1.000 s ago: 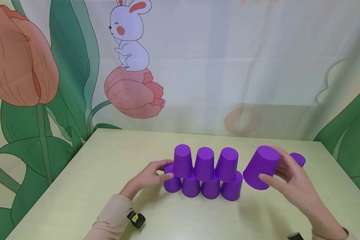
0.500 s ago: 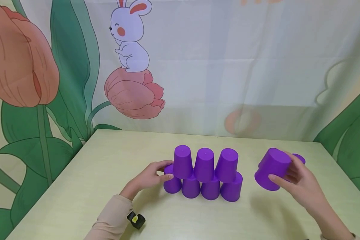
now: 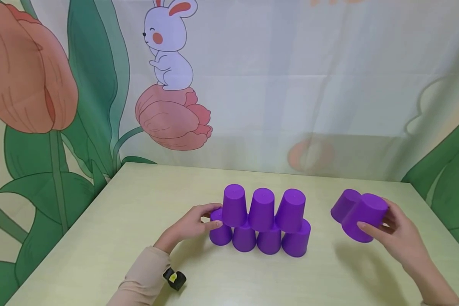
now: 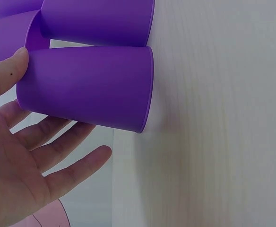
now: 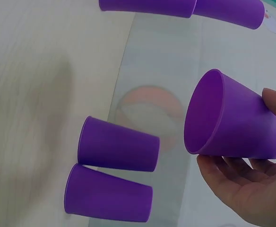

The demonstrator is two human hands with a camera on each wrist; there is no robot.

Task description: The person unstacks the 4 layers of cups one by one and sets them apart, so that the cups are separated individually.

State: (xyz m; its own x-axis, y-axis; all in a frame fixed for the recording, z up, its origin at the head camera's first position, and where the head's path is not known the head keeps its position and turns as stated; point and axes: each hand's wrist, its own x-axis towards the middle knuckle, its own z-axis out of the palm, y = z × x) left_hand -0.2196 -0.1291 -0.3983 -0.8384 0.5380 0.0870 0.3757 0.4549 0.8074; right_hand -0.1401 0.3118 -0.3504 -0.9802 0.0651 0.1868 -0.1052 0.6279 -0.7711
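Purple cups stand upside down in two tiers. My left hand [image 3: 191, 223] holds the leftmost bottom cup [image 3: 220, 236], thumb on one side and fingers on the other; the left wrist view shows this cup [image 4: 88, 87] near the thumb tip. Three upper cups [image 3: 263, 210] bridge the lower row. Off to the right, my right hand [image 3: 399, 233] grips another purple cup [image 3: 365, 216] between thumb and fingers, mouth down, tilted, raised above the table. In the right wrist view this held cup [image 5: 237, 120] shows its hollow mouth.
Two more upside-down cups stand at the right of the table; the right wrist view shows one cup [image 5: 119, 144] beside a second cup [image 5: 108, 194]. From the head, one cup [image 3: 345, 205] shows behind the held one. A printed curtain [image 3: 252, 85] hangs behind the table [image 3: 157, 187].
My right hand has carried its cup rightward, away from the tiers, uncovering a standing cup behind it. The left hand and the tiers stay put.
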